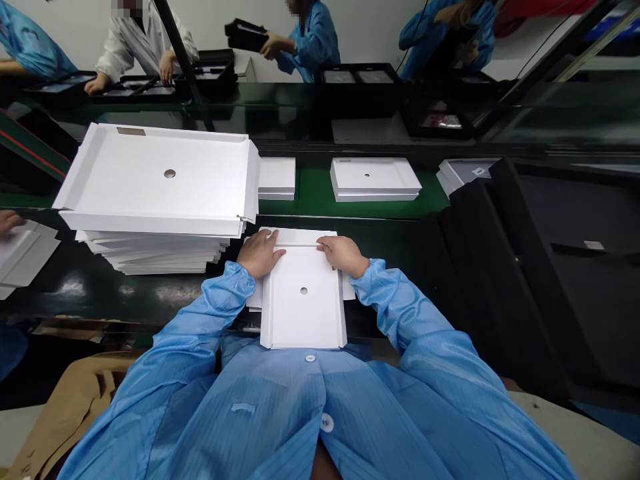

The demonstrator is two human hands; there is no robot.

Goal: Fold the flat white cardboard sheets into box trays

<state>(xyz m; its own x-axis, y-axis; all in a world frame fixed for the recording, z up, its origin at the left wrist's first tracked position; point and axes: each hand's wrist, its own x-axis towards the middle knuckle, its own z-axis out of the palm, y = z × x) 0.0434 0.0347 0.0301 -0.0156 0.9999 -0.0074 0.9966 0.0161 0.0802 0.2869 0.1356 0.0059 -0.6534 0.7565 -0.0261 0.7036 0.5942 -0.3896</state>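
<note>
White tray [303, 317] sits at lower centre of frame, on the worktop [400, 233], near end against the wearer's smock [280, 400]. Left hand [257, 254] is on its far left corner, fingers spread, thumb apart on the panel; right hand [344, 255] is at the far right corner, thumb and forefinger narrowed on the crease by the far strip [300, 236]. More white card [254, 298] shows underneath. Progress, as judged: side edges look turned up, far strip seems mid-fold, so the far end reads as unfinished; near end unclear. Tall white stack [155, 193] at left of frame suggests plenty left, though can't tell if those are done. Small white pile [375, 177] on the green strip [313, 193], upper centre, looks formed. Black trays [575, 300] at right, untouched.
</note>
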